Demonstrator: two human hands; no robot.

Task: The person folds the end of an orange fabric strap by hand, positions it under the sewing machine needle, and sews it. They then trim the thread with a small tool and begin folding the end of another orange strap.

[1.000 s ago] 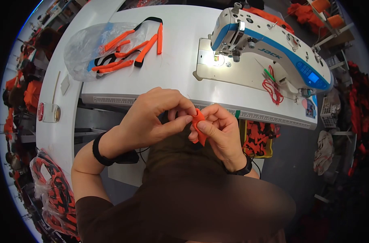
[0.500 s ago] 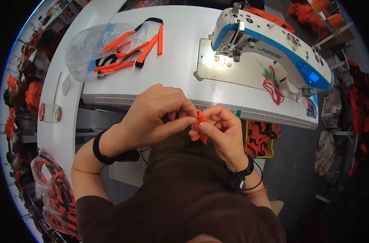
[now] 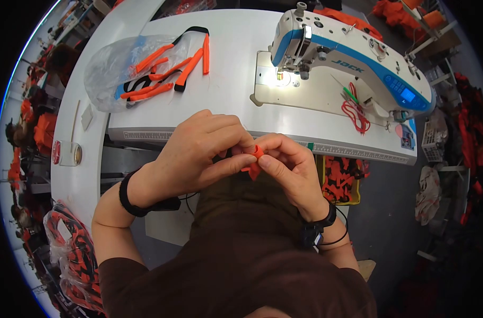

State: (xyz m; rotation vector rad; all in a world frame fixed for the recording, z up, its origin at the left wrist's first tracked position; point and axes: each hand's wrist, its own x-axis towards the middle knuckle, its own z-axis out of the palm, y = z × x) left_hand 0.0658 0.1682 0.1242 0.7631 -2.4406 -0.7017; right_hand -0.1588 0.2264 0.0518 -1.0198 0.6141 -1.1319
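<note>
A small orange fabric piece [image 3: 253,168] is pinched between both hands, just in front of the table's ruled front edge. My left hand [image 3: 209,148] is closed, its thumb and forefinger gripping the piece's upper left side. From the right, my right hand [image 3: 286,164] holds the same piece between thumb and curled fingers. The cloth looks folded or rolled at the top, and a loose end hangs below. Much of it is hidden by the fingers.
A sewing machine [image 3: 353,58] with its lamp lit stands at the right of the white table [image 3: 225,69]. Red-handled thread snips or cord [image 3: 355,114] lie by it. Orange and black straps [image 3: 191,63] rest on a clear plastic bag [image 3: 101,74]. A yellow crate [image 3: 358,185] of orange pieces sits below.
The fingers have closed in on the orange fabric piece, so less of it shows. My right hand has shifted slightly left, and the view has moved a little.
</note>
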